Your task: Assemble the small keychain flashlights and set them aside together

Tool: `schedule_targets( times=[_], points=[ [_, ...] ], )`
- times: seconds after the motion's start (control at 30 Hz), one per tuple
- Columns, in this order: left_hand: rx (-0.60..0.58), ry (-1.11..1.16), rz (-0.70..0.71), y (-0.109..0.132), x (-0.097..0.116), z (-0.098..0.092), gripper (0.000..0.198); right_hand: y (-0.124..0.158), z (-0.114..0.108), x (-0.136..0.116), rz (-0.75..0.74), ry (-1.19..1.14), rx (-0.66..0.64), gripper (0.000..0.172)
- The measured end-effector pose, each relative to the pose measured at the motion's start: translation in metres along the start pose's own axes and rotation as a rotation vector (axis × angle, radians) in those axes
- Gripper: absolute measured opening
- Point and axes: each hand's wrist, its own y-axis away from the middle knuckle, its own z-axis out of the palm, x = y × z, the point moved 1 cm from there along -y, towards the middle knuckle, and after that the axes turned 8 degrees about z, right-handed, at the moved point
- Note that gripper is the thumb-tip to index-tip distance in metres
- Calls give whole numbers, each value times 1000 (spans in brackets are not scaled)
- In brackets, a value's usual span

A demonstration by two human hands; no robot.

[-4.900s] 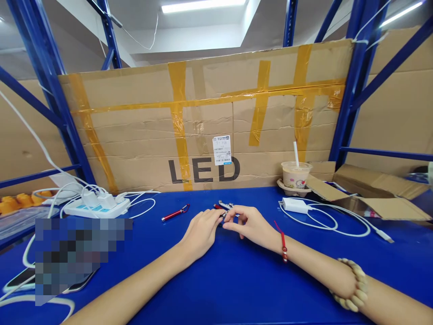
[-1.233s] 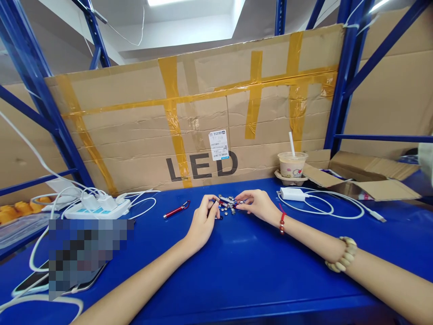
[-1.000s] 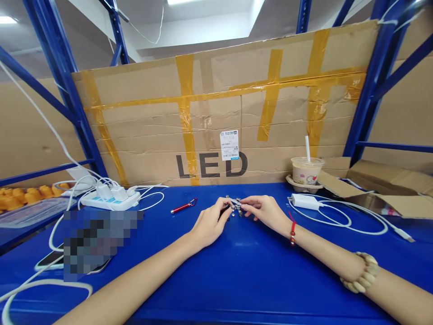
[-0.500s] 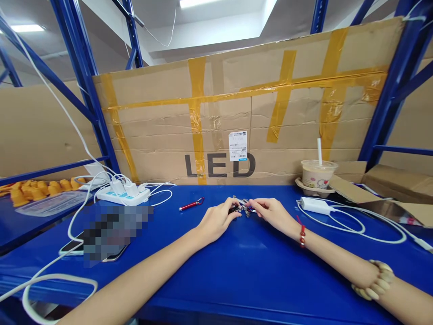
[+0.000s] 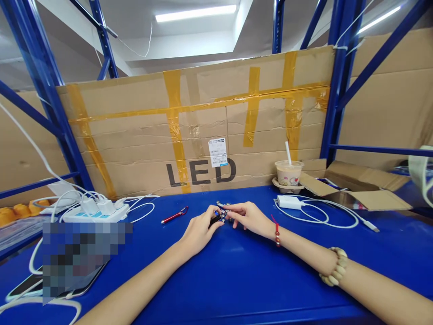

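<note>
1. Head view: a slim dark object is gripped between the thumb and fingers of the left hand, just above the blue tabletop.
2. The right hand is held close opposite, fingers bent toward small metallic parts – whether any are pinched cannot be told, as the fingertips are crowded and tiny.
3. The metallic parts are gathered between and just beyond both hands, partly hidden by the fingers.
4. A red carabiner keychain tube is laid to the left of the hands, touched by neither.
5. A power strip crowded with plugs is set farther left; a white charging adapter is placed to the right – near a lidded cup.
6. The tabletop is backed by a taped cardboard panel marked "LED".
</note>
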Motion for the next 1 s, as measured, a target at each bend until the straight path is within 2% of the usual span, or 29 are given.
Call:
schedule_targets(
  times=[0.17, 0.4, 0.53, 0.77, 1.0],
  points=[
    [-8, -13, -4, -1, 0, 1, 18, 2, 0, -1, -18, 73, 1, 37],
    [-54, -75, -3, -2, -1, 3, 20, 2, -2, 4, -69, 260, 85, 27],
    [-20, -56, 31, -2, -2, 3, 20, 4, -1, 2, -42, 309, 80, 23],
    [-40, -109, 13, -3, -1, 2, 20, 6, 1, -1, -51, 362, 72, 23],
    [-21, -114, 1, -1, 2, 1, 20, 5, -1, -1, -64, 368, 148, 24]
  ],
)
